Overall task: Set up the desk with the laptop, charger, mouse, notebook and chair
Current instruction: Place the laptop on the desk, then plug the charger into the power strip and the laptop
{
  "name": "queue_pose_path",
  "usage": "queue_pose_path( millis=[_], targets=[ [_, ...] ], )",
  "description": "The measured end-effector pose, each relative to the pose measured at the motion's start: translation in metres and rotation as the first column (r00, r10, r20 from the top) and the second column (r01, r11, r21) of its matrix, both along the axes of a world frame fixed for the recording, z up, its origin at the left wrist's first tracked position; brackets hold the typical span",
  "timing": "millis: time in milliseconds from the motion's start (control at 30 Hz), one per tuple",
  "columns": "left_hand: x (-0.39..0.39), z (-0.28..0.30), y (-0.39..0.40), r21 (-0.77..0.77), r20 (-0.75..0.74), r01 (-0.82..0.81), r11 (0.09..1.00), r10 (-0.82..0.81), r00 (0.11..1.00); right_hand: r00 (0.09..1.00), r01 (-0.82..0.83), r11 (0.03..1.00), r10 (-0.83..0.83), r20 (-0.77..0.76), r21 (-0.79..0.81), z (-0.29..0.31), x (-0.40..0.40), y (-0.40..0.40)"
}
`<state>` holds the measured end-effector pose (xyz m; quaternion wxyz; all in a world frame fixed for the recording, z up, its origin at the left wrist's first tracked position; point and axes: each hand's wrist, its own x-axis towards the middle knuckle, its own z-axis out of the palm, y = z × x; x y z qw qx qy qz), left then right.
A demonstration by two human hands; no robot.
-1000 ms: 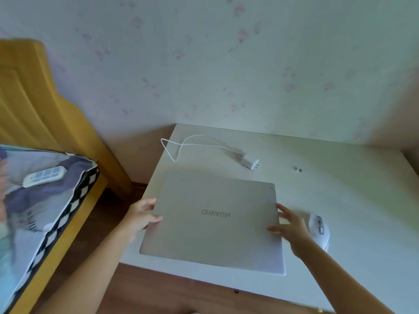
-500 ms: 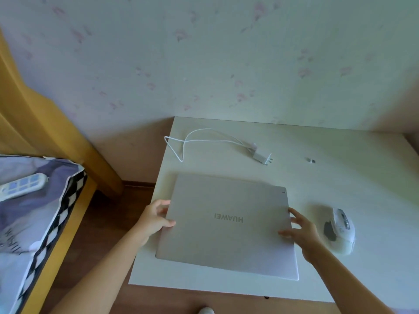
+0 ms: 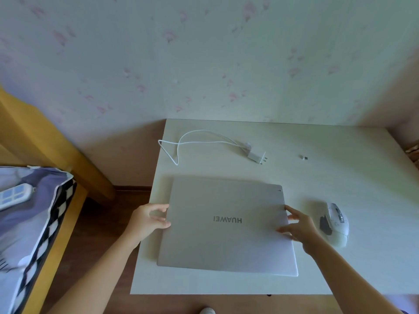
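Observation:
A closed silver laptop (image 3: 226, 225) lies flat on the white desk (image 3: 340, 177), near its front left corner, its logo upside down to me. My left hand (image 3: 149, 220) grips the laptop's left edge, thumb on the lid. My right hand (image 3: 299, 227) holds the right edge with spread fingers. A white mouse (image 3: 334, 224) sits just right of my right hand. The white charger (image 3: 256, 156) with its looped cable (image 3: 192, 141) lies behind the laptop. No notebook or chair is in view.
A small USB dongle (image 3: 305, 157) lies on the desk behind the mouse. A yellow wooden bed frame (image 3: 45, 143) stands to the left, with patterned bedding (image 3: 29, 218) and a white power strip (image 3: 13, 196) on it. A papered wall backs the desk.
The laptop, held on both sides, has come fully onto the desk instead of overhanging the front edge. The view has shifted left and down over it.

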<state>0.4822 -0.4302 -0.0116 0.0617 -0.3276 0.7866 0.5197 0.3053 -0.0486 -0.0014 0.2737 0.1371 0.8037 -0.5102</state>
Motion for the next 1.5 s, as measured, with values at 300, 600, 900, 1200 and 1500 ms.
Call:
queue_pose_path(
  millis=[300, 600, 900, 1200, 1500],
  targets=[
    [-0.002, 0.002, -0.001, 0.150, -0.026, -0.005, 0.989, 0.009, 1.000, 0.997, 0.078, 0.996, -0.078, 0.013, -0.035, 0.008, 0.008, -0.004],
    [0.003, -0.007, 0.021, 0.165, 0.010, -0.071, 0.984, 0.071, 0.997, 0.999, 0.024, 0.997, -0.021, 0.047, -0.067, 0.016, 0.015, -0.001],
    [-0.027, 0.014, 0.030, -0.158, 0.110, 0.100, 0.982, -0.083, 0.990, 0.975, -0.192, 0.964, 0.209, -0.081, 0.183, 0.026, 0.004, -0.012],
    [-0.162, 0.050, 0.095, -0.485, -0.062, 0.348, 0.802, -0.429, 0.901, 0.769, -0.274, 0.819, 0.502, -0.396, 0.505, 0.041, -0.062, -0.035],
    [-0.314, 0.015, 0.150, -0.724, 0.133, 0.571, 0.388, -0.734, 0.666, 0.657, -0.297, 0.735, 0.621, -0.428, 0.610, 0.001, -0.151, -0.045]
  ],
)
